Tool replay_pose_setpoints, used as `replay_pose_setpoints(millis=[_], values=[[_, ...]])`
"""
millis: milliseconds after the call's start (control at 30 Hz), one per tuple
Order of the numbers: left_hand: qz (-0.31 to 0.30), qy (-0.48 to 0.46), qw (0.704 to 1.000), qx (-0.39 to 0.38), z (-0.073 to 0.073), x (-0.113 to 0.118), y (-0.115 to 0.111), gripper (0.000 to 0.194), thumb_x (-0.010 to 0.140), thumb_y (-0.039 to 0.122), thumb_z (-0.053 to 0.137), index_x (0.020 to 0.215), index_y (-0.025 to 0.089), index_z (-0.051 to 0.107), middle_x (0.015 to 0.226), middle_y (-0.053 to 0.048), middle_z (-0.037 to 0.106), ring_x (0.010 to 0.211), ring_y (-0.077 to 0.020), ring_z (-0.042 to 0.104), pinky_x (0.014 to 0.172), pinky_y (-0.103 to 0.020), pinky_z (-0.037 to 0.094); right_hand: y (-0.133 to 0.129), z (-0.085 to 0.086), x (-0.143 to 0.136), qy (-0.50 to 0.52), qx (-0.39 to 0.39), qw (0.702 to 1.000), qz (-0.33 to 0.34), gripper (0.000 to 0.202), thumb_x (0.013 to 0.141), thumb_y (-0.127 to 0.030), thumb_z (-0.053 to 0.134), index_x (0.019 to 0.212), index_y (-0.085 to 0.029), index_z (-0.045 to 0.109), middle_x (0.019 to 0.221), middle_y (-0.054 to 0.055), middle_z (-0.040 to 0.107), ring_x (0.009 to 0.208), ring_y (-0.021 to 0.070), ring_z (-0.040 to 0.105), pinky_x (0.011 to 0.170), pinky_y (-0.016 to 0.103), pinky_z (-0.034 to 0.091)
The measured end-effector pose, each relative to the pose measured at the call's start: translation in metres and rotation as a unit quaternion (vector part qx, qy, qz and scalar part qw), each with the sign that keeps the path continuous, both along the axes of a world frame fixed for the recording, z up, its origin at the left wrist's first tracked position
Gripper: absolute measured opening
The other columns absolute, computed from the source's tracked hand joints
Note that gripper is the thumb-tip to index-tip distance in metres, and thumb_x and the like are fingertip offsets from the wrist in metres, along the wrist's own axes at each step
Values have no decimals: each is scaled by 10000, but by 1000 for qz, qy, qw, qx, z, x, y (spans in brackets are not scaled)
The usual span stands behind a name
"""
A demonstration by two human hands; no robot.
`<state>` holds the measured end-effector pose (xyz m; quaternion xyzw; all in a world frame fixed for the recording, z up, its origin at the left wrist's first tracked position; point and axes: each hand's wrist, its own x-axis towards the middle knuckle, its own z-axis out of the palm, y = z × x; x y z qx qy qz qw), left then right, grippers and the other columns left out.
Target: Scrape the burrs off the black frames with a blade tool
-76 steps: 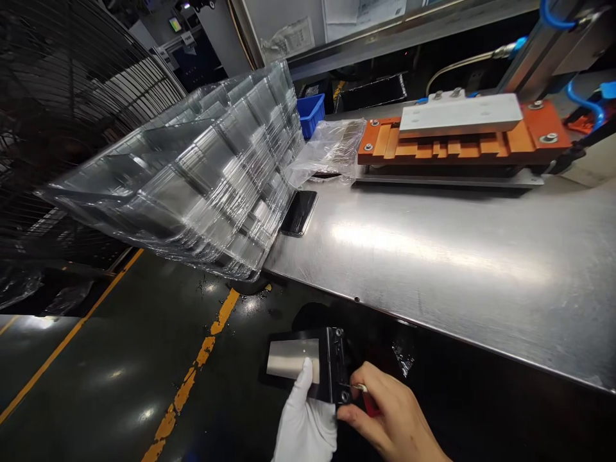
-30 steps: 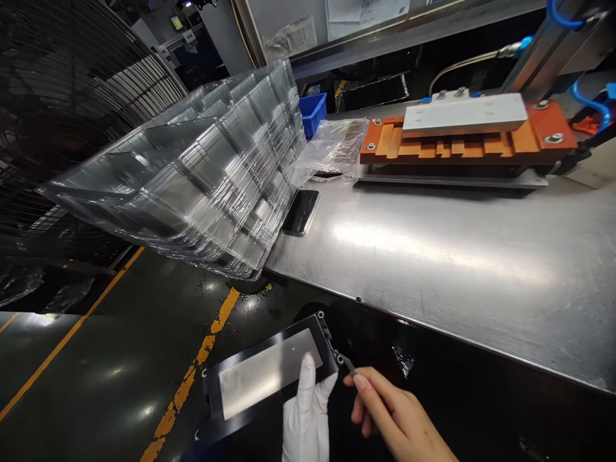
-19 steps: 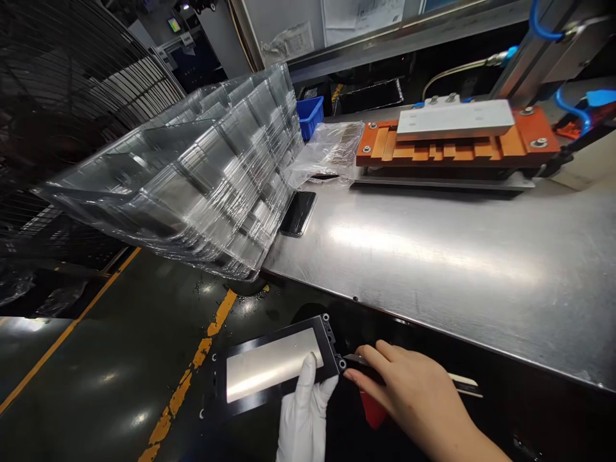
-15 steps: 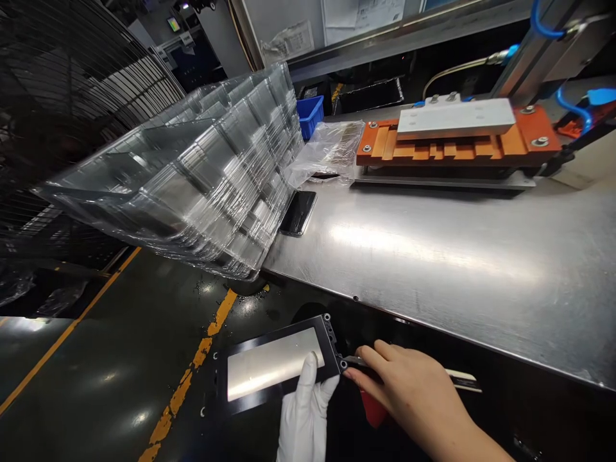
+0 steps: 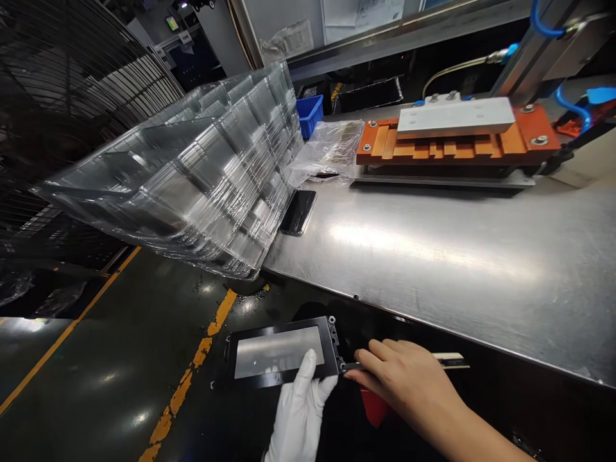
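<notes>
My left hand (image 5: 301,401), in a white glove, grips a black rectangular frame panel (image 5: 243,335) by its lower right part, thumb on the shiny grey central window. Small metal-ringed screw holes sit at the panel's corners. My bare right hand (image 5: 404,378) is closed around a slim, flat black-and-pale hand tool (image 5: 452,360), perhaps a cutter. Its narrow front end meets the lower right corner of the panel, and its back end sticks out behind the hand. Fingers hide the middle of the tool. Both hands are in front of the metal bench, below its edge.
Stacked clear plastic trays (image 5: 216,186) overhang the bench (image 5: 433,256) at left. Near them lie a phone (image 5: 298,213), a plastic bag (image 5: 332,151) and a blue bin (image 5: 309,115). An orange fixture (image 5: 457,144) stands behind. Something red (image 5: 373,407) shows below my right hand.
The panel has tilted slightly, its left end shifting right and its window turning darker. The tool and my right hand have shifted a little; both grips stay the same.
</notes>
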<state>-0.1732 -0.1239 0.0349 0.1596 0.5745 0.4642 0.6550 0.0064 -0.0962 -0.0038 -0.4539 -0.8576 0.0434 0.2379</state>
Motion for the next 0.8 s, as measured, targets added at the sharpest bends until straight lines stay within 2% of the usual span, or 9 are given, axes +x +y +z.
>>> replay_pose_setpoints(millis=[167, 267, 367, 500, 700, 800], values=[[-63, 65, 995, 28, -1, -11, 4, 377, 678, 74, 809, 1024, 216, 760, 850, 8, 786, 853, -171, 734, 941, -226, 552, 2, 0, 4, 0, 3, 999, 35, 494, 1038, -450, 304, 674, -226, 551, 559, -33, 546, 474, 152, 484, 518, 319, 270], [-85, -24, 996, -20, -5, -14, 6, 183, 804, 176, 729, 981, 153, 771, 928, -44, 781, 888, -184, 729, 849, -219, 588, 2, 1, 6, 4, 9, 999, 51, 487, 1034, -462, 318, 663, -227, 530, 552, -38, 537, 473, 148, 475, 515, 322, 264], [-77, -120, 988, -64, -7, -14, 9, 193, 884, 247, 652, 960, 109, 763, 953, -79, 765, 889, -179, 725, 771, -210, 602, 2, 2, 8, 6, 9, 998, 67, 468, 1021, -482, 355, 665, -227, 521, 549, -45, 527, 467, 144, 466, 508, 322, 261], [-56, -161, 982, -75, -11, -18, 12, 108, 821, 202, 732, 906, 138, 749, 902, -23, 753, 838, -132, 719, 663, -156, 600, 1, 4, 9, 5, 2, 996, 83, 468, 1006, -510, 378, 660, -226, 516, 546, -50, 528, 464, 141, 467, 500, 317, 271], [-74, -228, 965, -108, -10, -21, 16, 209, 724, 269, 826, 850, 125, 743, 811, -12, 749, 731, -132, 721, 589, -176, 615, 1, 4, 10, 13, -18, 994, 104, 489, 997, -539, 378, 641, -227, 500, 537, -59, 533, 453, 129, 482, 484, 314, 279], [-81, -223, 966, -107, -8, -20, 18, 234, 715, 267, 833, 861, 110, 740, 819, -28, 752, 719, -136, 723, 583, -170, 611, -1, 4, 11, 16, -22, 993, 111, 487, 991, -549, 390, 644, -227, 505, 535, -61, 534, 450, 126, 486, 479, 317, 272]])
